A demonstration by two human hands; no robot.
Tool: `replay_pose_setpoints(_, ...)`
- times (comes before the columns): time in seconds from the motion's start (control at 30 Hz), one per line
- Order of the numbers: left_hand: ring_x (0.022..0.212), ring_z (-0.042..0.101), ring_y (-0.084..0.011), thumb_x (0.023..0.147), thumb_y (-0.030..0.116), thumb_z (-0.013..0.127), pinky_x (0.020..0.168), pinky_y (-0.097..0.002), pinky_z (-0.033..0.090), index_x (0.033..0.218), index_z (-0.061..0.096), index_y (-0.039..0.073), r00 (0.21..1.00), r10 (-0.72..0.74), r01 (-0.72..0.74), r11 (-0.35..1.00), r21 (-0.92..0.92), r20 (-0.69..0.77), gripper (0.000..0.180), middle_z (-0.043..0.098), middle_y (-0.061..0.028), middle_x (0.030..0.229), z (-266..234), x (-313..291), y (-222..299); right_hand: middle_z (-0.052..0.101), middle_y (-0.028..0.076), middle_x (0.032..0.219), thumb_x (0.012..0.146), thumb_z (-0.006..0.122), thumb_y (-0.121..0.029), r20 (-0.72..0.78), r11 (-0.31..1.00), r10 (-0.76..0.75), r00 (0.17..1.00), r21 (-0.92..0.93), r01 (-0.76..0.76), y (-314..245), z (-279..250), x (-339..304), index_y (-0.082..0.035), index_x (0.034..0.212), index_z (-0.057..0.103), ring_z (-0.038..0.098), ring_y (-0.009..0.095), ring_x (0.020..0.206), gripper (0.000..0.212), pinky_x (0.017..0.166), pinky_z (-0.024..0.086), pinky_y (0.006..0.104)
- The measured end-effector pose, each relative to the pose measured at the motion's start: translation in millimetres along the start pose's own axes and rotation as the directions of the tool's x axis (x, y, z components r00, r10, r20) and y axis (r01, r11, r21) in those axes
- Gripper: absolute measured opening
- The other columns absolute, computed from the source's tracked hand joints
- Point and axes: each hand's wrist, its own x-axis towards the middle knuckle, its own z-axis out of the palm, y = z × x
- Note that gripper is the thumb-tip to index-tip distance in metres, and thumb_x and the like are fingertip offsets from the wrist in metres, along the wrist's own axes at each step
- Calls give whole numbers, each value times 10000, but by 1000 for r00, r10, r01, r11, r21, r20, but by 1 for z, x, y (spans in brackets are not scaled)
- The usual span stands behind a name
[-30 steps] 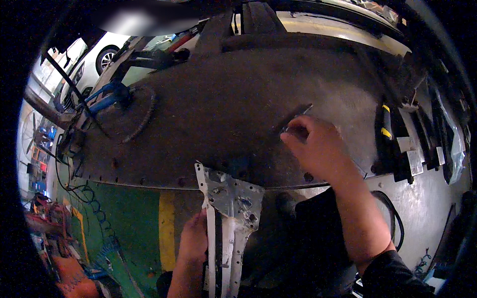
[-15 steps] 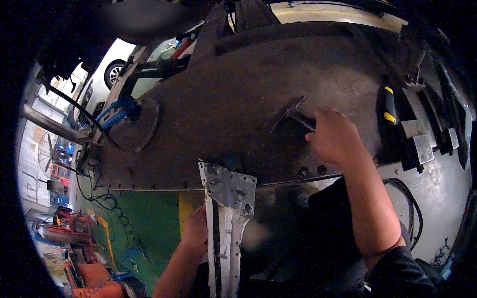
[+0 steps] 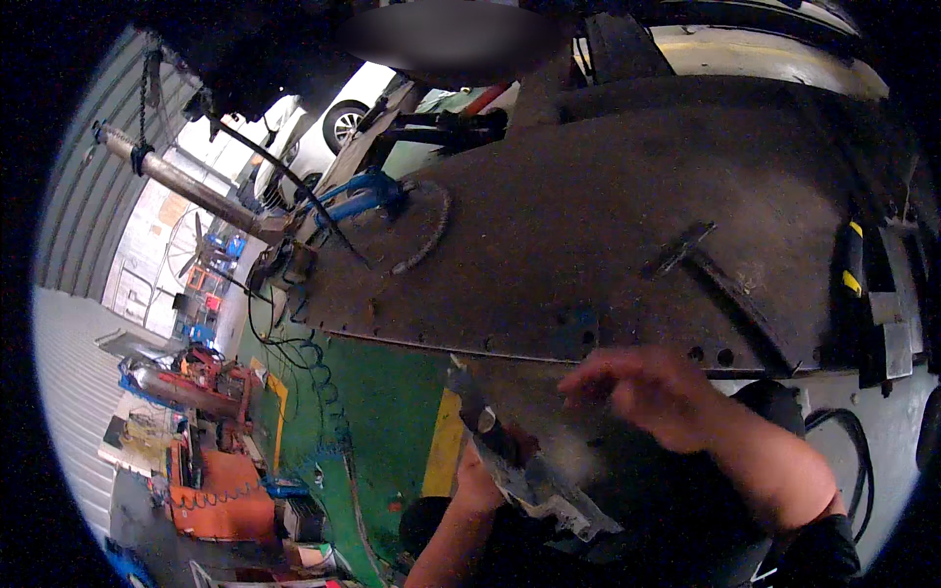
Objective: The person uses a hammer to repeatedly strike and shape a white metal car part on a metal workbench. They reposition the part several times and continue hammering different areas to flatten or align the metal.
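A long, grey-white sheet-metal car body part with holes and ragged edges tilts in front of me, below the table's front edge. Around its left side closes my left hand, its fingers partly hidden behind the metal. My right hand hovers over the near edge of the table, just up and right of the part. Its fingers stretch leftward, slightly blurred, and nothing shows in them. A dark hammer lies on the steel table, its head far and its handle end at the front edge.
A blue clamp-like tool and a curved hose lie at the table's left. A yellow-and-black handled tool and metal blocks are at the right. Coiled air hose and red-orange equipment stand on the left floor.
My right hand has let go of the hammer, which now lies on the table, and has come nearer. The metal part has turned and dropped below the edge. The view has swung left.
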Motion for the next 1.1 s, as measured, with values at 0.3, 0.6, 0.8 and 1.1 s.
replay_pose_setpoints(0.3,554,470,-194,840,323,592,493,-323,337,651,496,41,870,216,-422,790,445,443,353,477,-72,609,8,8,25,631,112,1088,830,713,-151,486,958,-285,826,109,267,0,36,-7,-86,1104,653,625,286,993,288,836,499,355)
replay_pose_setpoints(0.6,533,492,-233,838,458,606,479,-336,334,676,555,-6,814,384,-525,807,270,437,495,532,-111,625,15,8,37,640,104,1053,805,728,-141,451,970,-221,865,11,242,-4,36,0,-81,1070,662,618,289,1001,279,842,503,379)
replay_pose_setpoints(0.8,555,512,-282,832,420,543,518,-374,369,685,561,-10,808,327,-531,764,367,491,455,547,-123,651,-8,-1,46,535,136,1256,761,741,-185,-62,588,-55,997,-809,-18,20,12,18,-87,1156,614,487,325,1196,426,993,412,428)
replay_pose_setpoints(1.1,605,544,-320,811,413,520,562,-400,408,754,603,-6,657,520,-732,614,295,546,431,564,-117,668,-3,-15,58,480,129,1317,752,731,-193,-223,193,19,975,-956,-222,71,12,46,-106,1201,588,420,343,1252,480,1045,347,466)
